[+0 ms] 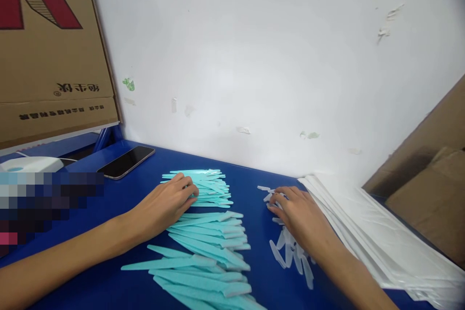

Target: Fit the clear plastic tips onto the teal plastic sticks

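Note:
Flat turquoise tapered strips [207,247] lie in three overlapping groups across the middle of the table. At the farthest group, my left hand [178,193] rests with fingers curled and thumb close to the index finger, pinching at a turquoise strip; the fingertips partly hide the contact. To the right, small translucent white plastic pieces [288,252] are scattered in a loose row. My right hand [296,208] reaches over the far end of that row, its thumb and index finger closed at one small piece. Several pieces are partly hidden under that hand.
The blue table [243,184] meets a white wall [254,58]. A phone [127,162] lies at the back left, with a white device [34,164] beyond it. A printed cardboard box [54,58] stands at left. White sheets [374,237] are stacked at right, beside brown cardboard [432,203].

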Motion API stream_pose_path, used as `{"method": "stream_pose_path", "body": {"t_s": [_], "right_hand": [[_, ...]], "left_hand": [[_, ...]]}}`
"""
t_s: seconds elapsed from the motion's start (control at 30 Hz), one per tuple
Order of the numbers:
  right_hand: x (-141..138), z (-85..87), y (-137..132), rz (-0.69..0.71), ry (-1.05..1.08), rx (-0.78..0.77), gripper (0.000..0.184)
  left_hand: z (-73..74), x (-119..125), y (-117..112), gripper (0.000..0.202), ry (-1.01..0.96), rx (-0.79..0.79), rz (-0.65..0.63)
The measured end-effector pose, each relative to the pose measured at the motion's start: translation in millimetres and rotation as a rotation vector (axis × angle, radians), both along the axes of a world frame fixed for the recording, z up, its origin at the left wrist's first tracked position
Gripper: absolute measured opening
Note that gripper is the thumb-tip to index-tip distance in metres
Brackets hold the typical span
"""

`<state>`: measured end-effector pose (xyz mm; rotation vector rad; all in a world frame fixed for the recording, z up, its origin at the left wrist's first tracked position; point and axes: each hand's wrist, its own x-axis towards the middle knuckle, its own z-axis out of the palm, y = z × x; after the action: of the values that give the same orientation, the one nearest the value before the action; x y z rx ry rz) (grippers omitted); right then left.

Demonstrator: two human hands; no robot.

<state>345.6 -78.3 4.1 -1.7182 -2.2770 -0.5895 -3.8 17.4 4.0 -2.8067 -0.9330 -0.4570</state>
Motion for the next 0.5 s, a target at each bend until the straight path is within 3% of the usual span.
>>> {"method": "stream_pose_path", "body": {"t_s": [0.2,0.5], "right_hand": [[-2,-2.3,1,0.046,0.04,0.006,0.006],[-16,0.0,0,0.088,-0.008,-0.021,0.012]], "left_hand": [[-2.2,0,3,0.036,0.053,0.018,-0.003],[2.1,7,-6,0.033,-0.124,-0.062,-0.04]]}}
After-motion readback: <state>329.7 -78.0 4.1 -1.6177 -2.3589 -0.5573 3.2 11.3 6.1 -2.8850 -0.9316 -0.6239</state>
